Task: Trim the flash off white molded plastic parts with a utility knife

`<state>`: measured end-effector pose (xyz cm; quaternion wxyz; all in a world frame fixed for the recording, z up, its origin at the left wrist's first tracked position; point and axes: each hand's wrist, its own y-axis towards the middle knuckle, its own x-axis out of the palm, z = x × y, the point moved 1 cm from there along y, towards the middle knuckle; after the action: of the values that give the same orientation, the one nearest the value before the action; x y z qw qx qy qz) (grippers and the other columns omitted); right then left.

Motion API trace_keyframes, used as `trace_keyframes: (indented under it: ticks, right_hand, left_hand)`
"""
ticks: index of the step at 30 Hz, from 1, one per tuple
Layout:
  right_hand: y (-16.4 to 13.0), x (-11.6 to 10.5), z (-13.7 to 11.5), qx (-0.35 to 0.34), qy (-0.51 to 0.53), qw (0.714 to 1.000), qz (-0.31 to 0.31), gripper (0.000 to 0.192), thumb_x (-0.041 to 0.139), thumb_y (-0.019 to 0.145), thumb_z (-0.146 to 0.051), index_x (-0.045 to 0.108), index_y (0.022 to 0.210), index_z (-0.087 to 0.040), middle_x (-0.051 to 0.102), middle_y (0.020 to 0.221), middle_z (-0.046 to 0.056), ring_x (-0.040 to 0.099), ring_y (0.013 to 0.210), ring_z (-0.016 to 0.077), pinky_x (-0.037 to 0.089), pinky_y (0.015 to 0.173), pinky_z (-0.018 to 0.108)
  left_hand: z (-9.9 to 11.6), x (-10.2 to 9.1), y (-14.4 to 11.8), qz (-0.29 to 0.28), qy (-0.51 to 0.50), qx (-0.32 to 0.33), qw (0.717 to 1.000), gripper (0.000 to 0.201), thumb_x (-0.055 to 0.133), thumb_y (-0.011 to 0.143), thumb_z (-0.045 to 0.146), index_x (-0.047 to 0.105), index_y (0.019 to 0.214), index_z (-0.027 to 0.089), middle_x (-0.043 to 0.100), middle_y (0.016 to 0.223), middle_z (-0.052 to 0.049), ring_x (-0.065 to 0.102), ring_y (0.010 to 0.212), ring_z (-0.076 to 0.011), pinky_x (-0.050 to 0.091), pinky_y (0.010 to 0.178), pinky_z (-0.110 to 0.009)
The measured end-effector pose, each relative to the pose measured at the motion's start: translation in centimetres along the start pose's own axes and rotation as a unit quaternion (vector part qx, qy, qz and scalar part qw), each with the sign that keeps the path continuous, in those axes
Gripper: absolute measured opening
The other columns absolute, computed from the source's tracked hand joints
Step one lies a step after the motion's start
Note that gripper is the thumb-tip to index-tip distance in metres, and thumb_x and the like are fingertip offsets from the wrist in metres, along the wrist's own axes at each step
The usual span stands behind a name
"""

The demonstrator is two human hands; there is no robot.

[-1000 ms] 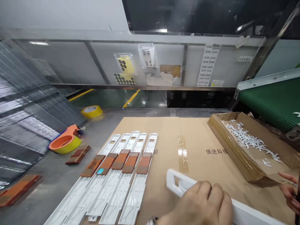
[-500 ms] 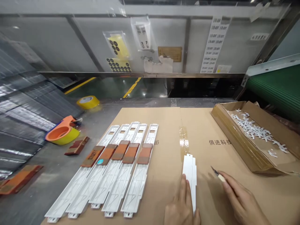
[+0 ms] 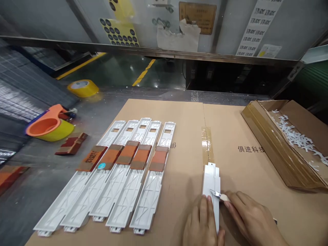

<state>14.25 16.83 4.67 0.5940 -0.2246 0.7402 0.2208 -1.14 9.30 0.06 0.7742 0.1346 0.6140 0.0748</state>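
standing on its long edge on the cardboard sheet [image 3: 179,112], just below the strip of clear tape on the seam, the white plastic strip [image 3: 211,177] now has the small blade [image 3: 215,193] touching its upper edge, where half a second ago the blade hung off to the right, clear of the part. the right hand [image 3: 252,222] has closed in from that side, its fingers [image 3: 234,201] pinching the pale handle of the blade, so the trimming of this edge looks to be just starting rather than done. the left hand [image 3: 203,227] stays pressed against the strip's near end, fingers together and flat along its left face, steadying it much as before. a second ago the same part lay at a slant under the left hand; since then it has been turned upright and lined up with the seam. to the left, the five white parts [image 3: 120,171] lie side by side unmoved, each with a brown block [image 3: 159,160] across it. the cardboard tray [image 3: 269,136] of white shavings sits at the right as earlier, and the orange tape dispenser [image 3: 47,124] rests on the table [image 3: 38,177] at far left.
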Motion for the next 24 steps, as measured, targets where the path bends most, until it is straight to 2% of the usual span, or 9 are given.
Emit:
trace_keyframes:
  ticks: [5,18,24]
  right_hand:
    - [0.32,0.18,-0.11,-0.021,-0.034,0.999,0.003,0.025,0.035,0.097,-0.033,0.057,0.105,-0.024,0.067,0.077,0.0,0.068,0.062,0.015,0.05,0.043,0.023]
    - [0.76,0.27,0.27,-0.038,-0.029,0.998,-0.043,0.02,0.037,0.097,-0.03,0.055,0.102,-0.025,0.067,0.081,0.0,0.068,0.066,0.0153,0.051,0.048,0.025]
    - [0.96,0.1,0.35,-0.042,-0.035,0.998,-0.044,0.018,0.037,0.097,-0.029,0.053,0.103,-0.025,0.067,0.084,0.0,0.068,0.069,0.0152,0.051,0.049,0.025]
  left_hand:
    - [-0.01,0.0,-0.07,-0.022,0.003,0.008,1.0,0.072,0.074,0.063,0.048,0.057,0.123,0.01,0.063,0.117,-0.011,0.053,0.07,-0.0188,0.05,0.052,-0.029]
    - [0.0,-0.49,0.18,-0.021,0.011,0.006,1.0,0.081,0.075,0.058,0.062,0.06,0.12,0.012,0.066,0.112,-0.008,0.053,0.071,-0.0193,0.05,0.051,-0.028]
    - [0.03,-0.14,-0.12,-0.029,-0.002,0.008,1.0,0.076,0.073,0.063,0.057,0.058,0.122,0.011,0.065,0.114,-0.009,0.051,0.075,-0.0198,0.05,0.053,-0.028]
